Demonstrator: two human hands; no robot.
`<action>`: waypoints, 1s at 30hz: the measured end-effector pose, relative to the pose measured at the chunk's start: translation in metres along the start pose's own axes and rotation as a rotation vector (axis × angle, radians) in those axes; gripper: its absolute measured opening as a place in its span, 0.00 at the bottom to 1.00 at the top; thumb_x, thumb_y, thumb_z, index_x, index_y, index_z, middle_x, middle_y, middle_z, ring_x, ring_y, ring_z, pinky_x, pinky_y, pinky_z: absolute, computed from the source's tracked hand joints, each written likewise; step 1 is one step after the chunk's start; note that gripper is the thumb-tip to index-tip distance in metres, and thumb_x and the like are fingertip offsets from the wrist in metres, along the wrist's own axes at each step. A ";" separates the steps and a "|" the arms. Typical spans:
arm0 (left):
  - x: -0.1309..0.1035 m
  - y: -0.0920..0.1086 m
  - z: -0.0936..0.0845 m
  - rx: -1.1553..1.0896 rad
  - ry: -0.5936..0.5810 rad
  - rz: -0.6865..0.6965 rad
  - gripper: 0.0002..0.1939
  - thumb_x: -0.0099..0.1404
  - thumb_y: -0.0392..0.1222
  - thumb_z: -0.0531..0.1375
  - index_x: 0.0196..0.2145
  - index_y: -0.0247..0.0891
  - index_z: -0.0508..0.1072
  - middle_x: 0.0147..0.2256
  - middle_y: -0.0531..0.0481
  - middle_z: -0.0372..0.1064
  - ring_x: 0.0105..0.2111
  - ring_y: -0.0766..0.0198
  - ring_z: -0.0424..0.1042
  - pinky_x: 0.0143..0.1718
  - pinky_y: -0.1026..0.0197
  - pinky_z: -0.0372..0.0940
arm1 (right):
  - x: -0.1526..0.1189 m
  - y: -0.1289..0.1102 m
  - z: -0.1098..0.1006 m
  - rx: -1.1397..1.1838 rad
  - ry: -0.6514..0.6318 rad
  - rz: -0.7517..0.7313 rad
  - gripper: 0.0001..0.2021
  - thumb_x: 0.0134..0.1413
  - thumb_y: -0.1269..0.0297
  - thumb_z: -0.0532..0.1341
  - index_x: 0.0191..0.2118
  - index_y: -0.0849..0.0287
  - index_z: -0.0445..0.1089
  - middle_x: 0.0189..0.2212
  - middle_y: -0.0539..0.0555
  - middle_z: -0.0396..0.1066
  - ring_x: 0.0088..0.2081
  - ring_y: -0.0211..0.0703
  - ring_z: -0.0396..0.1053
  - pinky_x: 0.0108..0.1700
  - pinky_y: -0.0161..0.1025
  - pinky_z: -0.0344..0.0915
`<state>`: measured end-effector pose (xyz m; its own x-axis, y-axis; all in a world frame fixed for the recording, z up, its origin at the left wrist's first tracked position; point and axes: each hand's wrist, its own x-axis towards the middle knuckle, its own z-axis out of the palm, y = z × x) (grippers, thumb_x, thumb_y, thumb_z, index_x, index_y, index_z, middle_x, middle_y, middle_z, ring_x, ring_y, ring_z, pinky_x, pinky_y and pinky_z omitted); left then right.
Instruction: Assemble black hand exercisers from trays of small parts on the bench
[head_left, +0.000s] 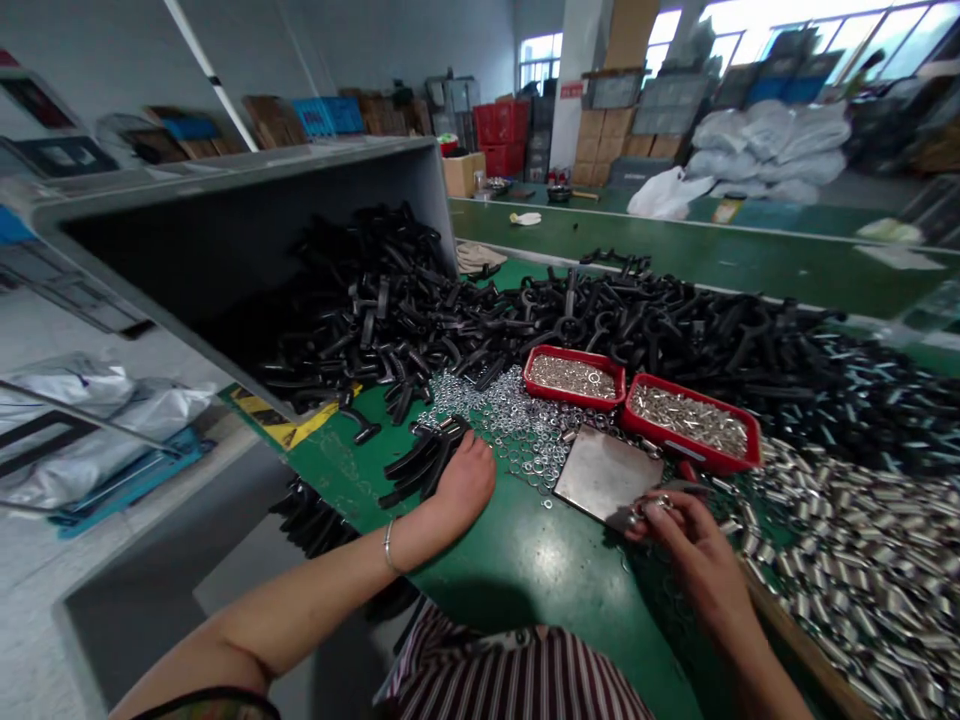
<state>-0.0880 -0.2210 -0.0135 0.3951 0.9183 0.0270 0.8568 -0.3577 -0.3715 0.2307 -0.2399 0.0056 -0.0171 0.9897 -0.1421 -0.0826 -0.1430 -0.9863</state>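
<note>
My left hand [466,478] is closed around the end of a curved black plastic part in a small cluster of black parts [409,462] on the green tabletop. Its fingertips are partly hidden from me. My right hand [686,525] has its thumb and fingers pinched together on small shiny metal pieces [637,514], too small to tell exactly. It hovers at the near right corner of a flat square metal plate [606,476]. Loose metal rings [517,415] lie scattered between the hands and beyond them.
Red trays [690,458] of small metal pieces stand behind the plate. A large grey bin [442,210] lies on its side, spilling black plastic parts [585,310] across the table. Metal sleeves [862,540] are heaped at right. A wooden strip [802,635] edges that heap.
</note>
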 end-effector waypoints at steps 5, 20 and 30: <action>-0.035 -0.031 0.023 0.061 0.028 -0.010 0.14 0.66 0.28 0.52 0.40 0.27 0.78 0.44 0.33 0.73 0.52 0.47 0.67 0.64 0.39 0.49 | -0.003 0.009 0.012 0.082 0.002 0.042 0.17 0.49 0.52 0.71 0.42 0.55 0.71 0.31 0.51 0.75 0.31 0.43 0.75 0.38 0.41 0.74; -0.045 -0.102 0.025 -0.209 0.005 -0.214 0.16 0.69 0.31 0.49 0.48 0.33 0.73 0.45 0.37 0.70 0.47 0.51 0.67 0.50 0.48 0.60 | 0.004 0.018 0.018 0.243 0.055 0.063 0.17 0.49 0.55 0.72 0.42 0.55 0.71 0.36 0.52 0.76 0.34 0.42 0.76 0.42 0.43 0.76; 0.033 -0.058 0.024 -0.389 0.014 -0.159 0.10 0.69 0.33 0.50 0.35 0.33 0.72 0.38 0.40 0.69 0.41 0.54 0.68 0.47 0.53 0.63 | 0.001 0.028 0.013 0.236 -0.003 0.044 0.17 0.50 0.56 0.71 0.43 0.54 0.69 0.37 0.52 0.77 0.35 0.43 0.77 0.45 0.45 0.72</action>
<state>-0.1326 -0.1661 -0.0139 0.2503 0.9657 0.0691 0.9676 -0.2520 0.0164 0.2153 -0.2427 -0.0214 -0.0287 0.9825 -0.1838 -0.3123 -0.1835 -0.9321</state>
